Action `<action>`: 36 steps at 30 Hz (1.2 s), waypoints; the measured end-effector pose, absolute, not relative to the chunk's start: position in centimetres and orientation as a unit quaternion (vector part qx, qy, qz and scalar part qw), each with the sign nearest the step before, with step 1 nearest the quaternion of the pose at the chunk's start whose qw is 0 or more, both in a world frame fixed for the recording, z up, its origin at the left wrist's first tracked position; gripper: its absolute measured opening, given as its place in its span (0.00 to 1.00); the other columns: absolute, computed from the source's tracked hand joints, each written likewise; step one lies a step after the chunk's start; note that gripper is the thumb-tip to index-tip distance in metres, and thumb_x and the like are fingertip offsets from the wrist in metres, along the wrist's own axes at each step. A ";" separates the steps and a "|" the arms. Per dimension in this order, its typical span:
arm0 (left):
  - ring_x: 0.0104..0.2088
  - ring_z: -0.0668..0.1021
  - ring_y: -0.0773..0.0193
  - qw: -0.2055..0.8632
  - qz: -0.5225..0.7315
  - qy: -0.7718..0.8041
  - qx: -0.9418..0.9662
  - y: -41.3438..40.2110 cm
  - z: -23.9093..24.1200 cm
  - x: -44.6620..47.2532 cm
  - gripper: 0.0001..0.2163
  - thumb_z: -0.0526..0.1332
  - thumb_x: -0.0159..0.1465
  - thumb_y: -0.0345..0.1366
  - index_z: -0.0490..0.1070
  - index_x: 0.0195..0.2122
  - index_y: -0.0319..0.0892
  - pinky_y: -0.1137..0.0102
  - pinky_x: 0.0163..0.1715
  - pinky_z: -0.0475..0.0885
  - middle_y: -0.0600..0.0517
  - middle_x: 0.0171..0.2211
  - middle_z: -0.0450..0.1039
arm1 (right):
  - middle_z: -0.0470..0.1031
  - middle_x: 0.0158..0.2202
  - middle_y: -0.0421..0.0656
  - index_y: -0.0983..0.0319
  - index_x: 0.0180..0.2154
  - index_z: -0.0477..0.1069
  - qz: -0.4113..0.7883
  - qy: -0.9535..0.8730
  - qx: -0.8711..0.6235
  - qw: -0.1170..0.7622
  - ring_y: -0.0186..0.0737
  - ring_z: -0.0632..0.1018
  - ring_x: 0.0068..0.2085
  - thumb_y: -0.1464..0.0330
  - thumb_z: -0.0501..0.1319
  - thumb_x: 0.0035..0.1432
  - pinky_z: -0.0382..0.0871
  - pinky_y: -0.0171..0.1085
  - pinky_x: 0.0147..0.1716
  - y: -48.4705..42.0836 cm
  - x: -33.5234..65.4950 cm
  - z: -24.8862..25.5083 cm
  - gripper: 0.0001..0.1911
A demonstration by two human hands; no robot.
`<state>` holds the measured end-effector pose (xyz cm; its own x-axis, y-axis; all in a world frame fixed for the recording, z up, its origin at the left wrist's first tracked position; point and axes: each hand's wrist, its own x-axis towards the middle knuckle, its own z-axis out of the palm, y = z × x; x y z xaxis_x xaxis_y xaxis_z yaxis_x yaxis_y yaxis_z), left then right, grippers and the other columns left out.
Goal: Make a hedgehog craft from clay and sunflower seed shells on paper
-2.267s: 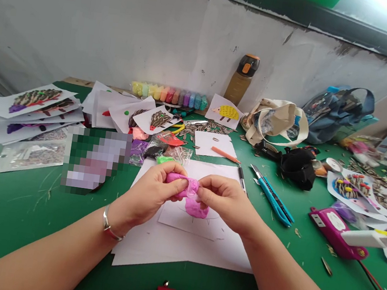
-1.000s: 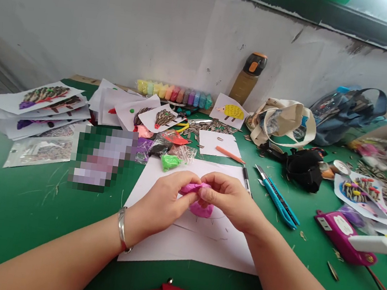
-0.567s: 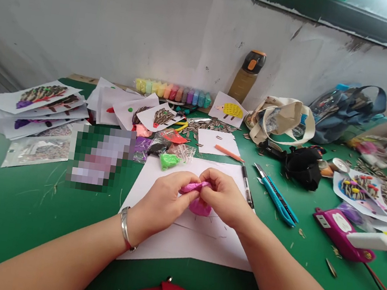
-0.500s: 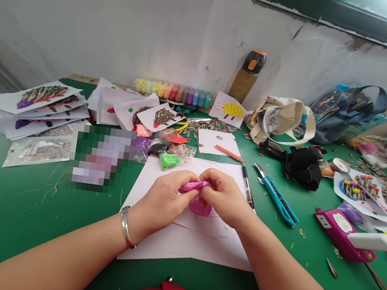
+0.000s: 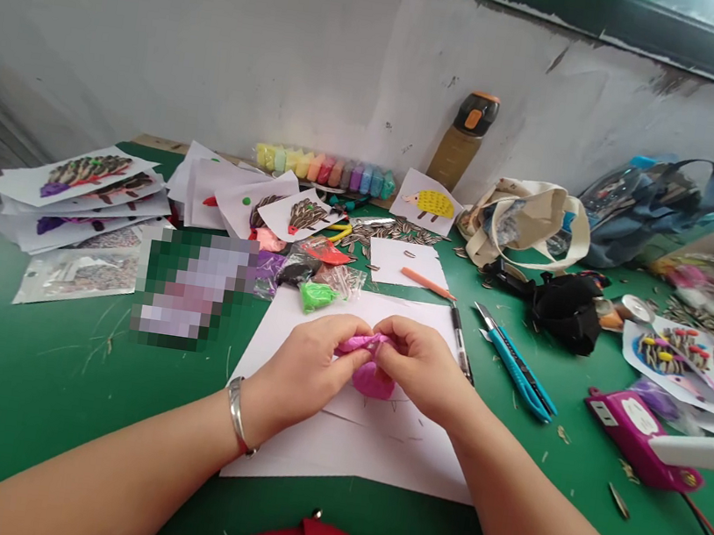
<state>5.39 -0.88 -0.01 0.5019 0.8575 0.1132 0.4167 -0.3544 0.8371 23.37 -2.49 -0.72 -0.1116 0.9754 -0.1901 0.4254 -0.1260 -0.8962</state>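
My left hand [image 5: 307, 367] and my right hand [image 5: 421, 367] meet over a white sheet of paper [image 5: 298, 450] on the green table [image 5: 13, 396]. Both pinch the same small pink clay packet [image 5: 356, 342], thumbs and fingertips closed on its wrapper. Just below my fingers a lump of pink clay [image 5: 373, 380] sits on a smaller sheet with a pencil outline. A silver bracelet [image 5: 236, 414] circles my left wrist. A green clay packet [image 5: 317, 295] lies just beyond my left hand.
Stacks of seed-and-clay pictures [image 5: 76, 184] lie at the left. A row of coloured clay packets [image 5: 321, 170] and a bottle [image 5: 463, 139] stand by the wall. A blue utility knife [image 5: 512, 369], an orange pencil [image 5: 426, 284], bags [image 5: 523, 220] and a magenta glue gun [image 5: 640, 424] are at the right.
My hands have come closer together on the pink packet and kept working it. The camera has shifted slightly, nothing else on the table has moved.
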 end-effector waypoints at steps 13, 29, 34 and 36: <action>0.36 0.76 0.62 0.343 0.314 0.462 0.755 -0.2 0.3 4.9 0.06 0.62 0.64 0.37 0.74 0.41 0.45 0.71 0.37 0.69 0.53 0.38 0.77 | 0.74 0.23 0.38 0.59 0.35 0.73 0.516 -0.538 -0.599 0.292 0.38 0.76 0.26 0.73 0.56 0.50 0.71 0.37 0.28 -2.4 24.7 0.6 0.10; 0.40 0.77 0.59 0.225 0.363 0.594 0.682 3.5 0.2 2.5 0.20 0.63 0.63 0.45 0.72 0.56 0.48 0.67 0.46 0.70 0.51 0.45 0.77 | 0.73 0.33 0.39 0.58 0.42 0.76 0.620 -0.392 -0.498 0.463 0.32 0.74 0.29 0.62 0.70 0.52 0.69 0.36 0.32 -1.6 26.3 0.5 0.15; 0.37 0.79 0.59 0.345 0.410 0.569 0.624 3.5 0.5 2.7 0.19 0.66 0.61 0.46 0.74 0.52 0.46 0.65 0.42 0.75 0.50 0.45 0.77 | 0.75 0.39 0.42 0.60 0.39 0.76 0.638 -0.366 -0.476 0.481 0.36 0.77 0.35 0.67 0.69 0.51 0.73 0.43 0.42 -1.6 26.0 0.6 0.11; 0.36 0.80 0.60 0.459 0.435 0.515 0.579 3.2 0.5 3.0 0.20 0.67 0.60 0.47 0.73 0.51 0.44 0.64 0.38 0.77 0.48 0.45 0.77 | 0.76 0.41 0.43 0.60 0.39 0.77 0.637 -0.355 -0.480 0.487 0.36 0.76 0.35 0.70 0.67 0.50 0.73 0.43 0.41 -1.6 25.7 0.5 0.11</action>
